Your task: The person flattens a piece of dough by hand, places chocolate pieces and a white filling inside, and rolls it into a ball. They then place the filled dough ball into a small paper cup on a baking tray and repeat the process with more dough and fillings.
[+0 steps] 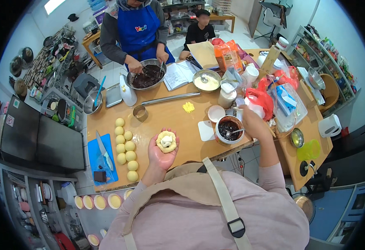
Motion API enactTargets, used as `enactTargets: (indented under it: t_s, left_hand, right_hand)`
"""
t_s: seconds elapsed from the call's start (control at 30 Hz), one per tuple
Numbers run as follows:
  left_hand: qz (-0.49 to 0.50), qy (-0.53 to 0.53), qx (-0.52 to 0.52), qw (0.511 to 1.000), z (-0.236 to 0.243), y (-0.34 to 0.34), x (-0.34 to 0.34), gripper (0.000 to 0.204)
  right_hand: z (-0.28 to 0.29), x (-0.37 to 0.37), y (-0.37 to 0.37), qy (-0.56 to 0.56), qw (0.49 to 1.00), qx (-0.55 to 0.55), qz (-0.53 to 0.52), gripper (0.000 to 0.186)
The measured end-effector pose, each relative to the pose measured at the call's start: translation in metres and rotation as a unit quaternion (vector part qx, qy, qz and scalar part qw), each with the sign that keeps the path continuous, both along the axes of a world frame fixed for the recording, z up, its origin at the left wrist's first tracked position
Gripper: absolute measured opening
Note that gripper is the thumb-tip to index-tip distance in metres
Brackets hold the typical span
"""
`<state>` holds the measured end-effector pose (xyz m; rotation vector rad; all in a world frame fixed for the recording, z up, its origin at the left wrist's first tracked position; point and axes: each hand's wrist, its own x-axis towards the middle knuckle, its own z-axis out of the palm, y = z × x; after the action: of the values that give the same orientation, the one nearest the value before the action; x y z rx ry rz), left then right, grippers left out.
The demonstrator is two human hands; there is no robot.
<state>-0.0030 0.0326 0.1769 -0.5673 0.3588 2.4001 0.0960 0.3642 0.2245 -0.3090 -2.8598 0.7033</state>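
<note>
On the palm of my left hand [159,154] rests a flattened round of pale dough [166,142] with a white dollop of filling [166,141] in its middle. My right hand [251,120] is held over the right side of the table, just above a tub of dark filling [229,129] with a metal spoon [234,132] standing in it. Its fingers look closed around a thin pale thing that I cannot make out. Several smooth yellow dough balls [130,146] lie in rows left of my left hand.
A blue cutting board [103,162] carries a knife [104,151] and a dark block. Opposite, a co-worker in a blue apron stirs a bowl of dark mixture [148,77]. A metal bar [171,98], ring cutter [140,113] and bowl of cream [206,80] stand between us. Packages crowd the right.
</note>
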Motion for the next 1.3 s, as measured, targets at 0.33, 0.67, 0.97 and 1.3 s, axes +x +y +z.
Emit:
enactTargets:
  t_s: [0.33, 0.67, 0.97, 1.3]
  left_hand:
    - [0.055, 0.011, -0.026, 0.998, -0.007, 0.033, 0.02, 0.032]
    - [0.099, -0.012, -0.018, 0.995, -0.013, 0.059, 0.04, 0.029]
    - [0.021, 0.149, 0.108, 0.983, 0.034, 0.114, 0.034, 0.032]
    - [-0.016, 0.193, 0.178, 0.965, 0.052, 0.108, 0.022, 0.042]
  right_hand:
    - [-0.149, 0.025, 0.143, -0.074, 0.988, 0.071, -0.114, 0.024]
    - [-0.154, 0.019, 0.161, 0.048, 0.992, 0.073, -0.085, 0.037]
    - [0.009, -0.009, -0.006, 0.132, 0.91, -0.358, 0.16, 0.071]
    - [-0.001, -0.023, -0.065, 0.189, 0.937, -0.232, 0.179, 0.072]
